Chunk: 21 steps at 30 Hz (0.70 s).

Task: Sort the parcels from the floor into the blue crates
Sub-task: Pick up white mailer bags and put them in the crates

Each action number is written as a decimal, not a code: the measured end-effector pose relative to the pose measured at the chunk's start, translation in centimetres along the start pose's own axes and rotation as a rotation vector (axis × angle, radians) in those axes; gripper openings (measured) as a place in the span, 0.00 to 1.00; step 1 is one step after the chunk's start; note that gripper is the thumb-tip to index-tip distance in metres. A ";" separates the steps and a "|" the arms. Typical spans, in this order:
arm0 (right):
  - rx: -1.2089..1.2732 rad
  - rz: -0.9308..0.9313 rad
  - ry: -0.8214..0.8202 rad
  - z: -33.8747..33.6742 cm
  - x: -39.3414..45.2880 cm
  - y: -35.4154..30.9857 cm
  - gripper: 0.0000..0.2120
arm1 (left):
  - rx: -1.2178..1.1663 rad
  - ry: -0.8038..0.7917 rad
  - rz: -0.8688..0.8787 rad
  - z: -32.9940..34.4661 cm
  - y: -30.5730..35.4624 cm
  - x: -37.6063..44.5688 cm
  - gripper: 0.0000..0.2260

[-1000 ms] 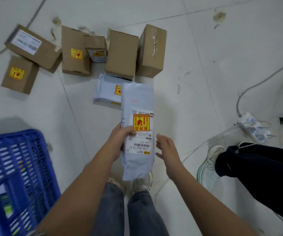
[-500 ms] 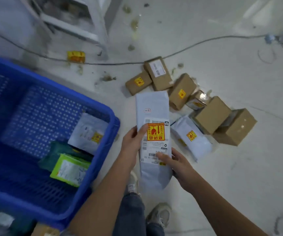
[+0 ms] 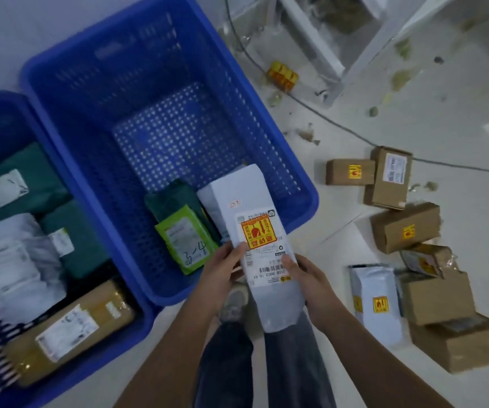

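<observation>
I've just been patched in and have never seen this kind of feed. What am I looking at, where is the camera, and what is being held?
There is no machine here: a person works with bare hands, and the one camera sits on their head, looking down. The left hand and right hand both grip a long white mailer with a red and yellow sticker, over the near corner of the big blue crate. That crate holds a green packet and a dark green bag. A second crate on the left holds more parcels. On the floor to the right lie brown boxes and another white mailer, still unsorted.
</observation>
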State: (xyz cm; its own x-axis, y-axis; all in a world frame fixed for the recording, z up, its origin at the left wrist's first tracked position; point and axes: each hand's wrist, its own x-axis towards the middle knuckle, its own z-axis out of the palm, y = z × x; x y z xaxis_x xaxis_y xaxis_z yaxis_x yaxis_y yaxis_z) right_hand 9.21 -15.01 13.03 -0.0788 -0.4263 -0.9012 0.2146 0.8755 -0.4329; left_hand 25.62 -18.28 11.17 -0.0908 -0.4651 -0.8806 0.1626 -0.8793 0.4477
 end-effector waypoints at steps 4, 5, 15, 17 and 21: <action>-0.078 0.061 -0.047 1.5 0.4 -0.1 0.10 | 0.050 0.108 -0.009 -1.2 -0.5 -0.3 0.10; -0.121 0.059 -0.063 1.6 0.3 -0.3 0.10 | 0.031 0.143 -0.028 -1.2 -0.5 -0.3 0.11; -0.578 -0.128 -0.152 4.5 3.8 -7.5 0.15 | -0.119 0.315 0.075 -0.8 3.6 2.3 0.09; -0.642 -0.214 -0.154 6.0 5.4 -9.1 0.16 | -0.162 0.361 0.125 -0.8 5.1 3.7 0.08; -0.789 -0.347 -0.069 8.0 10.5 -11.0 0.17 | -0.211 0.295 0.004 -0.7 8.4 7.7 0.12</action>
State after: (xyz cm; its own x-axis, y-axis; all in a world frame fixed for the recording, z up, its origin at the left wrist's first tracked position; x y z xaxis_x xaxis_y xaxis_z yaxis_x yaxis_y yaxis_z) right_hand 13.77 -30.95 8.53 0.0500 -0.6889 -0.7231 -0.5512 0.5848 -0.5952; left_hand 26.93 -29.13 8.03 0.1929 -0.3917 -0.8997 0.3641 -0.8229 0.4363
